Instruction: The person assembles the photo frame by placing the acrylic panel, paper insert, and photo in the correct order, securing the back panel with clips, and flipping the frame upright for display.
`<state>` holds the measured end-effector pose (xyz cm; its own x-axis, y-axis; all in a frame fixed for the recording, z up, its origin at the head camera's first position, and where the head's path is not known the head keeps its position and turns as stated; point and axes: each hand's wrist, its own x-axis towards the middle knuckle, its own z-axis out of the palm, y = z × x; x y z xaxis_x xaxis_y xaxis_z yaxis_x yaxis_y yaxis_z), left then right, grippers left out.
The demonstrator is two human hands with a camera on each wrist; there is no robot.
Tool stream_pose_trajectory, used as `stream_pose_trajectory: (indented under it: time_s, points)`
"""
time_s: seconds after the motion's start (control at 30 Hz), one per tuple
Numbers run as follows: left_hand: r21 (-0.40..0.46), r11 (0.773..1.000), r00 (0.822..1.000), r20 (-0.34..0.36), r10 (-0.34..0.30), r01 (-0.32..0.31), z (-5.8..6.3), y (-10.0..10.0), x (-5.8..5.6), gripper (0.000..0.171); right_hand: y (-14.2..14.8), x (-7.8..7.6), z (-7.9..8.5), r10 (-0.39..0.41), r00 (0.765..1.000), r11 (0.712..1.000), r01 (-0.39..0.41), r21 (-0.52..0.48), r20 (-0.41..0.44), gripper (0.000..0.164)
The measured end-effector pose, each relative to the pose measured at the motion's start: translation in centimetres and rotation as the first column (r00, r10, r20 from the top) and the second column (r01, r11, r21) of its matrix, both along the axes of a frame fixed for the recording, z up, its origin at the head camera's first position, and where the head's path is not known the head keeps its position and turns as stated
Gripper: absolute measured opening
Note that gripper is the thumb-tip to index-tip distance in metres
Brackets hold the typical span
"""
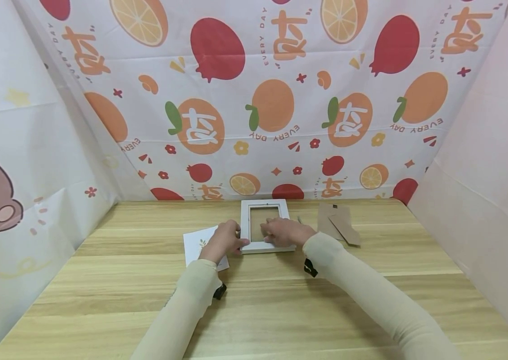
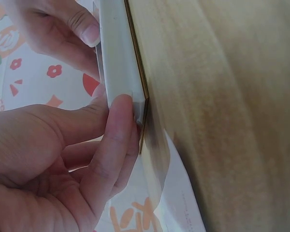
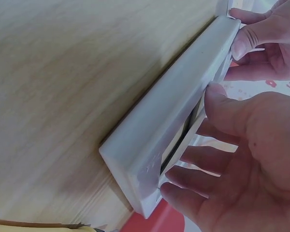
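A white picture frame [image 1: 264,246] lies on the wooden table, its opening facing up. At its near left corner my left hand [image 1: 225,239] grips the frame, thumb on top and fingers against the outer side. My right hand [image 1: 286,231] reaches over the right side, its fingertips down in the opening. In the right wrist view the right thumb [image 3: 216,99] touches the inner edge, and the other fingers are spread, slightly bent. The thin edge of a clear sheet [image 2: 101,65] shows along the frame in the left wrist view; whether the right fingers touch it I cannot tell.
A white card [image 1: 192,246] with a gold print lies left of the frame, partly under my left wrist. To the right is a brown backing board [image 1: 327,216] with a stand leg [image 1: 345,229]. A patterned cloth [image 1: 276,150] hangs behind the table [image 1: 272,310].
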<state>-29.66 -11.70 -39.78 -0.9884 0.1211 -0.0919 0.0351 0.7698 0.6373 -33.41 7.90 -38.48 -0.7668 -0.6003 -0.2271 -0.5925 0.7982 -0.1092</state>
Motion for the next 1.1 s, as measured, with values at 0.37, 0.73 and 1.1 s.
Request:
stream_pose_trajectory:
  time_s: [0.37, 0.73, 1.1]
  points:
    - [-0.007, 1.000, 1.000, 0.007, 0.002, -0.002, -0.03, 0.06, -0.03, 0.041, 0.11, -0.09, 0.34, -0.045, 0.997, 0.999, 0.046, -0.015, 0.068, 0.054]
    - [-0.022, 1.000, 1.000, -0.003, -0.001, 0.001, 0.12, 0.04, -0.05, 0.041, -0.01, -0.07, 0.32, -0.023, 0.996, 1.000, 0.023, 0.004, 0.081, 0.049]
    - [-0.020, 1.000, 1.000, -0.001, -0.002, 0.002, 0.11, -0.06, -0.16, 0.036, 0.00, 0.05, 0.70, -0.059, 0.992, 0.998, 0.059, 0.006, 0.111, 0.051]
